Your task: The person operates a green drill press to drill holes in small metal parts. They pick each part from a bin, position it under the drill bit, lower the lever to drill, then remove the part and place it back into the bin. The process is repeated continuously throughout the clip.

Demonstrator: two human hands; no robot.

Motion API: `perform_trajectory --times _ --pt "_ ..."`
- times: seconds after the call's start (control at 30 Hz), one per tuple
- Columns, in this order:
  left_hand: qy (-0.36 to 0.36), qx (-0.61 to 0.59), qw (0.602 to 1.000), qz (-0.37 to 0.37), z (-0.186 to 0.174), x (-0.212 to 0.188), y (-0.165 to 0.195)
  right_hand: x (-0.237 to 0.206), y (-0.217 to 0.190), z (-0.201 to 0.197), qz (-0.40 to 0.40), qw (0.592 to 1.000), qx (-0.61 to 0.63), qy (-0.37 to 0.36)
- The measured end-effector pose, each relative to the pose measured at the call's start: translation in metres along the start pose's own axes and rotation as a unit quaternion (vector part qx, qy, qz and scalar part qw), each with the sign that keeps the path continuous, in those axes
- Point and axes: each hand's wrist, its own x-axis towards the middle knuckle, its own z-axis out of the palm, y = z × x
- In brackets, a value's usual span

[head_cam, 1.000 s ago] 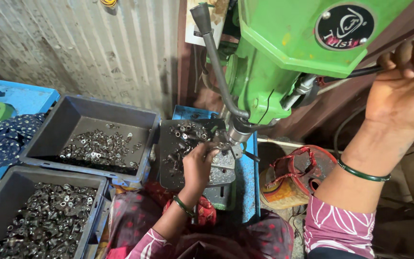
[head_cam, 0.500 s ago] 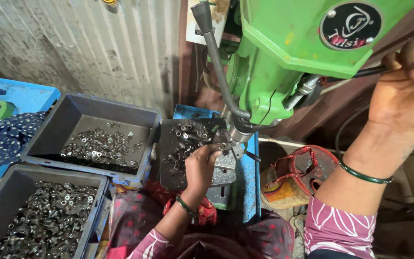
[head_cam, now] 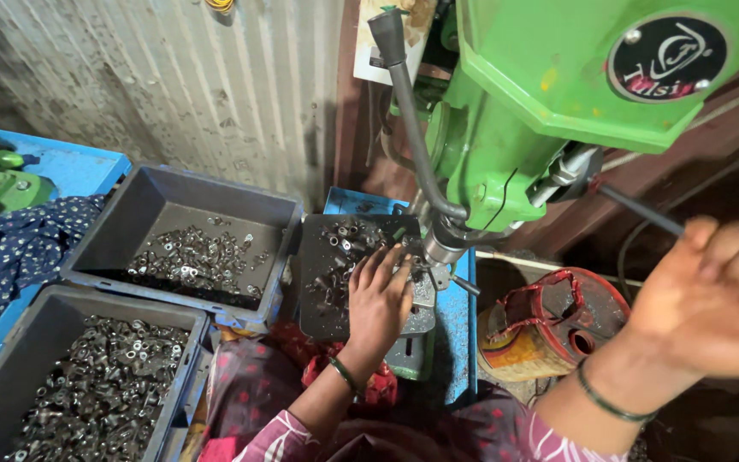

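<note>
A green drill press (head_cam: 558, 77) fills the upper right, its spindle (head_cam: 442, 244) pointing down at a small work table. My left hand (head_cam: 378, 299) lies on that table just left of the spindle, fingertips bunched on a small metal part beside a dark tray (head_cam: 314, 308) that holds several more loose parts. My right hand (head_cam: 712, 299), blurred, is closed round the end of the thin black feed lever (head_cam: 639, 210) at the right side of the press. Each wrist wears a green bangle.
Two grey bins of small metal parts stand at the left, one at the back (head_cam: 173, 184), one nearer (head_cam: 53, 299). A torn red and yellow can (head_cam: 549, 329) sits right of the work table. Patterned blue cloth (head_cam: 2, 248) lies far left before a corrugated wall.
My right hand has swung the feed lever down from the upper right to mid height. My left hand has stayed at the spindle, its fingers shifting slightly.
</note>
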Motion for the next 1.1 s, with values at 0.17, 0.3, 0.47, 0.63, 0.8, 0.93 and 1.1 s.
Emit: perform_trajectory --times 0.17,0.3,0.47,0.63,0.8,0.93,1.1 --pt "0.015 -0.007 1.000 -0.005 0.005 0.000 -0.001 -0.025 -0.001 0.000 -0.015 0.999 0.024 0.039" --pt "0.030 0.015 0.999 -0.015 0.010 0.003 -0.001 -0.029 0.004 -0.005 -0.028 0.997 0.064 0.040" --pt "0.008 0.025 1.000 -0.007 0.008 0.002 -0.003 -0.037 0.006 -0.008 -0.034 0.998 0.046 0.041" --pt "0.014 0.009 1.000 -0.021 -0.001 0.001 -0.009 -0.037 0.005 -0.004 -0.035 0.997 0.046 0.041" --pt "0.019 -0.029 0.993 -0.111 -0.021 -0.005 -0.021 -0.027 0.004 -0.007 -0.047 0.998 0.007 0.035" --pt "0.014 -0.017 0.997 -0.080 -0.018 0.005 -0.025 0.011 0.007 -0.017 -0.010 1.000 -0.028 0.007" --pt "-0.039 -0.024 0.997 -0.056 -0.005 0.031 -0.038 0.089 0.020 -0.028 0.157 0.985 -0.020 -0.067"
